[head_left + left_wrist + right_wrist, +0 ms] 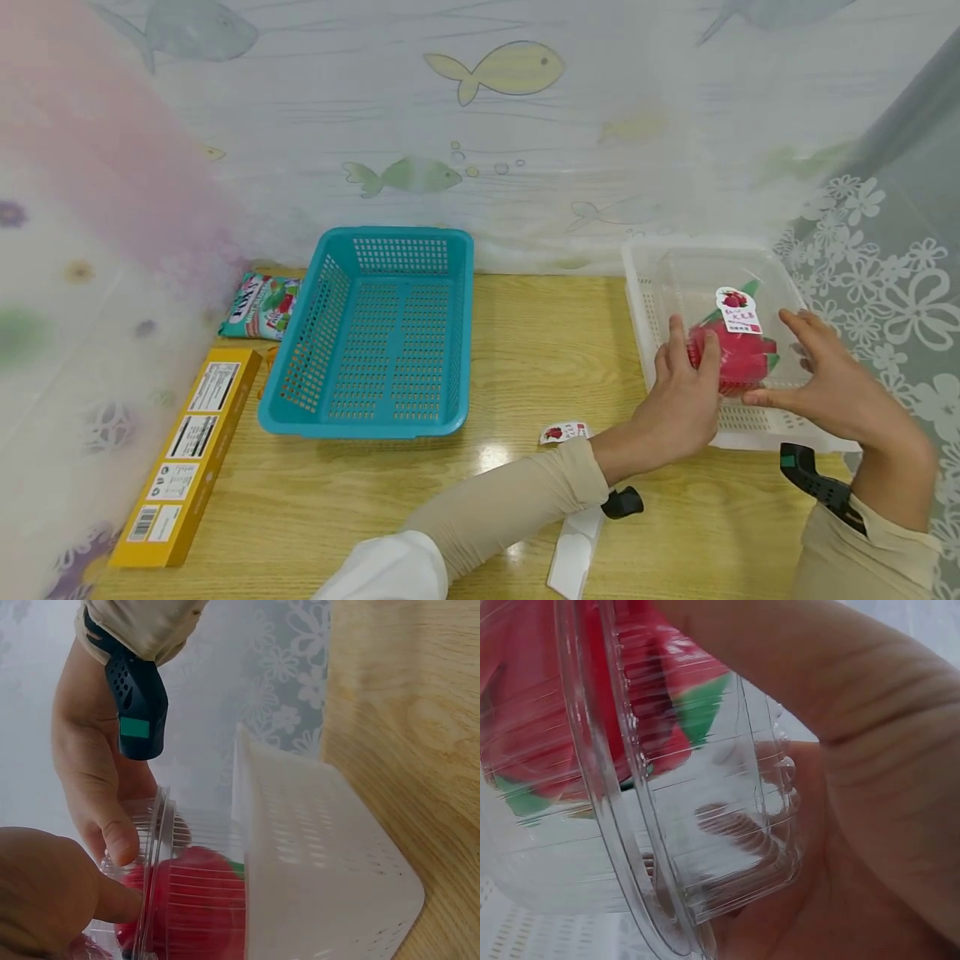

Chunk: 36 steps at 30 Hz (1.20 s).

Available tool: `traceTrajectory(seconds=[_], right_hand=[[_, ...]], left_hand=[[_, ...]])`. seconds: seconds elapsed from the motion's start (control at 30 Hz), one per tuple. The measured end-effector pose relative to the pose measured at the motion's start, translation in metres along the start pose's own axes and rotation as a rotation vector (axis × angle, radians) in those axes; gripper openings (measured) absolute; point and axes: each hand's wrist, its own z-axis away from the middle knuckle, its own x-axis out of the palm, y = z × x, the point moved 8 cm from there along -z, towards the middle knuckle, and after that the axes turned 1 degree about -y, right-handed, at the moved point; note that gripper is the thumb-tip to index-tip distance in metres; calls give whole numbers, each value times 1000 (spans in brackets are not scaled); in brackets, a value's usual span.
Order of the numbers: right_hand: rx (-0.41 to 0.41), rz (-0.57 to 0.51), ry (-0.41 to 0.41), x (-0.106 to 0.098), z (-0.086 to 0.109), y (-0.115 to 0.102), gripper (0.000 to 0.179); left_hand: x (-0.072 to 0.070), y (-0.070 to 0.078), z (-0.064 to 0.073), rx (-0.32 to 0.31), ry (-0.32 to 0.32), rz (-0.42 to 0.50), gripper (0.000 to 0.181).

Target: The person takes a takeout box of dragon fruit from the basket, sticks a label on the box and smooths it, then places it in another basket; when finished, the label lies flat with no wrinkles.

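Note:
A clear plastic box (765, 367) holds a red dragon fruit (731, 354) with green tips. A white label (738, 311) with a dragon fruit picture sits on its lid. My left hand (686, 400) rests on the lid's left part, its digits fairly straight. In the left wrist view, one of its digits presses the lid. My right hand (840, 383) grips the box's right side, thumb over the lid and fingers around the far side in the right wrist view. The box is at a white basket (637, 283); its underside is hidden in the head view.
A teal basket (363, 429) stands left of centre. Behind its left side lies a colourful snack packet (258, 308), with a long yellow box (187, 454) in front. A loose dragon fruit label (564, 432) and a white backing strip (573, 554) lie near my left forearm.

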Motion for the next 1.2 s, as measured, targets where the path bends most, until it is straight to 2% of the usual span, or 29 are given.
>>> traceTrajectory(seconds=[0.1, 0.33, 0.73, 1.2], right_hand=[[4, 8, -9, 2, -3, 3, 124], [31, 29, -54, 4, -8, 10, 125], [38, 9, -123, 10, -16, 18, 125], [51, -16, -182, 13, -18, 25, 120]], left_hand=[[3, -3, -3, -22, -19, 31, 80], [10, -6, -10, -10, -49, 61, 82], [16, -10, -20, -10, -57, 60, 71], [23, -13, -28, -47, -96, 52, 79]])
